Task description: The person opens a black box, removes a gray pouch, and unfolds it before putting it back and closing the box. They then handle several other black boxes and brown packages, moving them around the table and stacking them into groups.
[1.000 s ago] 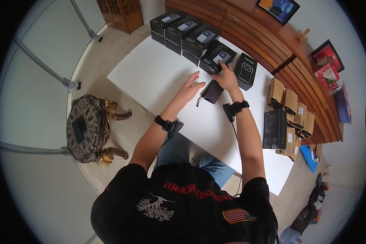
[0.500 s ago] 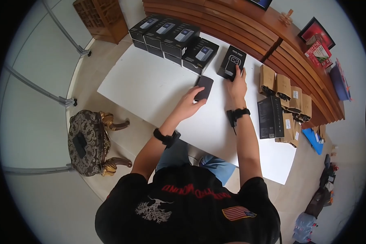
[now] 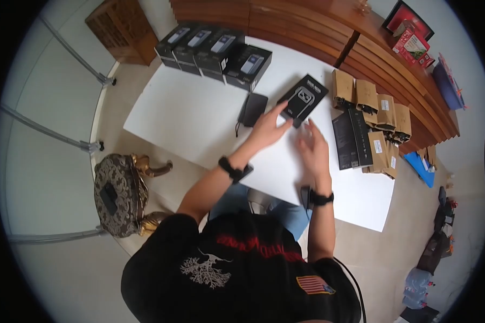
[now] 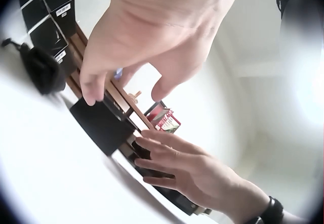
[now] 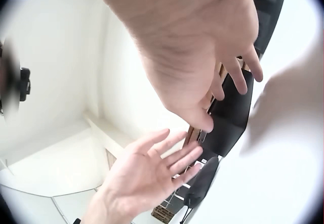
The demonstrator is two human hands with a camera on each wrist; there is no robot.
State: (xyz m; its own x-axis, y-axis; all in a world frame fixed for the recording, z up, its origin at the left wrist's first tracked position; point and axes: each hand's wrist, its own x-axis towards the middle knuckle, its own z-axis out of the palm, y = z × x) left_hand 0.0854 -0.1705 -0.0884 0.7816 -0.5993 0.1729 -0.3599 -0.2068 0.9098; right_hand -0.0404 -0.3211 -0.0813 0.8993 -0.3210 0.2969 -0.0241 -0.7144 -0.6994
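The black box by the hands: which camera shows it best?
The head view: the black box lies whole, printed face up, on the white table. The left wrist view shows a dark edge-on slab; the right wrist view, a plain dark face.

On the white table [image 3: 199, 116], the left hand [image 3: 268, 129] touches a flat black box [image 3: 303, 99] with straight fingers, the blurred right hand [image 3: 312, 151] hovering at its four o'clock, fingers spread.

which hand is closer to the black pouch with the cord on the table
Left. The left hand is just right of the black pouch, with its fingertips on the black box beside it. The right hand hovers open farther away, nearer the person.
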